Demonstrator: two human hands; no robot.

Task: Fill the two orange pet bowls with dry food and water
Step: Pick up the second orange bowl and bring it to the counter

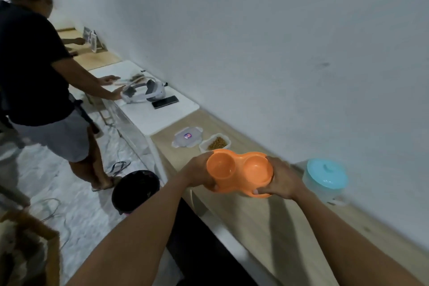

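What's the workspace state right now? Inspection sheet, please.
Surface: wooden counter against a white wall.
Job's things: orange double bowl, both wells empty; open food container holding dry food; blue-lidded jug.
Clutter: container lid, headset, phone.
Grips: left hand and right hand each hold one end of the bowl.
Cables: loose cables on the floor.
Surroundings: another person at the white table; black bin.

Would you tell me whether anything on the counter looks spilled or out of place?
Nothing stands out. The food container sits open, its lid flat beside it; the jug stands upright; left hand and right hand hold the empty orange bowls.
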